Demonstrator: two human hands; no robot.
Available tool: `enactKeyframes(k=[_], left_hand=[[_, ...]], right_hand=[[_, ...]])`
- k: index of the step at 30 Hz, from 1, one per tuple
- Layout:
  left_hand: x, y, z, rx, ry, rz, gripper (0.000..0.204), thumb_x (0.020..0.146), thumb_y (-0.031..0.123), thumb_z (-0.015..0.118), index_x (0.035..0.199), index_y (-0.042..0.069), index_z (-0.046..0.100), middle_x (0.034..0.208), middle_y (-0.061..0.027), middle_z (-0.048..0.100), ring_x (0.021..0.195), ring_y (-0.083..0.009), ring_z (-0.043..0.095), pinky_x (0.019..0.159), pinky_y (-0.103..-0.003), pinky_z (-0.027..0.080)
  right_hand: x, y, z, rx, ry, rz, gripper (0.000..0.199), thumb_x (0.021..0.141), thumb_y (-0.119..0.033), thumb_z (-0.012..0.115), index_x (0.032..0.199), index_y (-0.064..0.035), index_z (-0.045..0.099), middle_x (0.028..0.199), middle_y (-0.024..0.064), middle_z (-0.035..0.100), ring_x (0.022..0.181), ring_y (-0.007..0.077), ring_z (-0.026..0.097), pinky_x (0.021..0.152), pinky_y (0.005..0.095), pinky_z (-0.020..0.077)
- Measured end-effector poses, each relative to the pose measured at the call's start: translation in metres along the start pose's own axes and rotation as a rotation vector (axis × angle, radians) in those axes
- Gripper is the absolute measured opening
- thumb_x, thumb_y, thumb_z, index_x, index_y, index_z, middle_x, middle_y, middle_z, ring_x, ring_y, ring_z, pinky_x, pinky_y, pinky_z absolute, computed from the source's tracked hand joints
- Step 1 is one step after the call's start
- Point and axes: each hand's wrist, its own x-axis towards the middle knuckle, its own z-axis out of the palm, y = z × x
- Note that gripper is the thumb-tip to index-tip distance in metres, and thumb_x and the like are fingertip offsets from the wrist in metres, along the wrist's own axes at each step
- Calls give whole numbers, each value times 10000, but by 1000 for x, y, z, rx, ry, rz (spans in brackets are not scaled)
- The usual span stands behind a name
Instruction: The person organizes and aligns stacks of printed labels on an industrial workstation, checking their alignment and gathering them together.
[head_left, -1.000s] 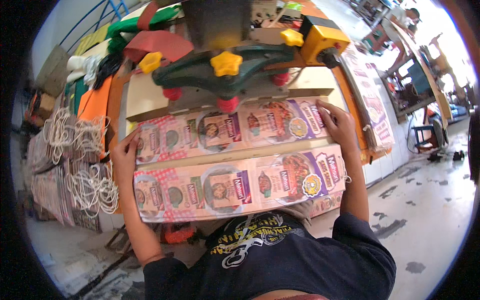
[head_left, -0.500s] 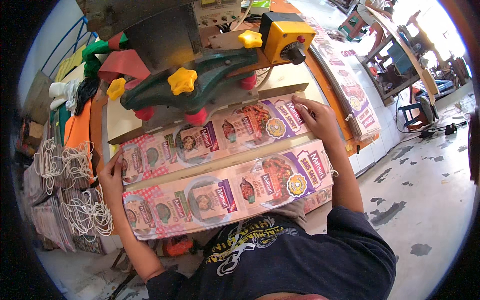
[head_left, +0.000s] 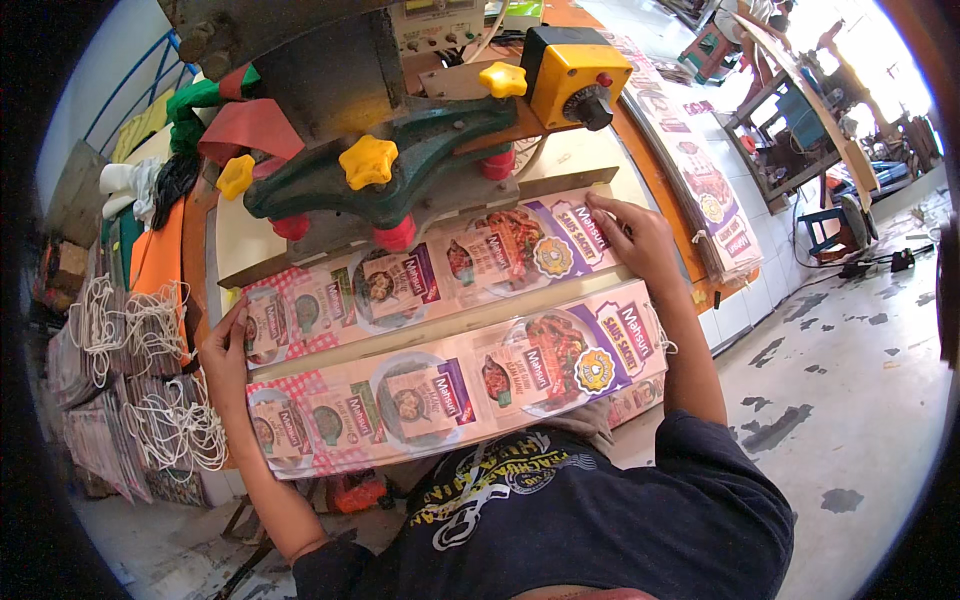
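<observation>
A long pink printed plastic strip (head_left: 340,300) with food pictures lies under the front edge of a press (head_left: 440,180). Its left end is pinched by my left hand (head_left: 222,350), thumb at the edge. At the far right corner, my right hand (head_left: 645,240) grips the same strip, fingers bent over its border. Closer to my body rests a stack of matching printed strips (head_left: 350,415), with a bare pale band of the work surface between the two. My forearms pass on either side of this stack. The undersides of my fingers are hidden.
The press carries yellow star knobs (head_left: 366,163), red feet (head_left: 394,233) and a yellow control box (head_left: 575,80). String-tied bundles (head_left: 170,430) are piled at the left. Another stack of printed strips (head_left: 710,190) lies along the right. A wooden bench (head_left: 790,130) stands farther right.
Hands and strip stay almost in place. The view has shifted very slightly, and nothing is let go.
</observation>
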Motion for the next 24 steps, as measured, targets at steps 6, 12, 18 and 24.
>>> enactKeyframes(k=[6,12,18,24], left_hand=[[-2,10,1,-21,1,-58,313,1024,201,583,1296,82,681,857,-14,672,675,-51,456,606,-243,410],[-1,5,3,-5,22,28,318,1027,213,582,1309,103,680,753,13,592,626,-45,383,538,-239,350],[0,-2,3,-3,27,44,320,1031,241,585,1307,113,683,744,11,586,625,-47,375,538,-240,345],[0,3,3,69,31,75,330,1029,266,597,1309,113,680,743,5,583,641,-51,375,553,-243,350]], right_hand=[[-1,-2,-1,24,-8,10,243,951,-227,662,1146,-106,743,1096,102,748,904,258,742,794,334,564],[0,-1,-1,21,-7,17,245,945,-212,665,1150,-103,741,1085,104,750,892,260,745,790,336,567],[0,-1,-1,25,-12,20,252,947,-221,662,1154,-103,743,1080,105,751,874,259,746,784,338,566],[0,3,1,33,12,3,261,948,-239,665,1163,-113,744,1078,113,749,894,263,745,793,342,566]])
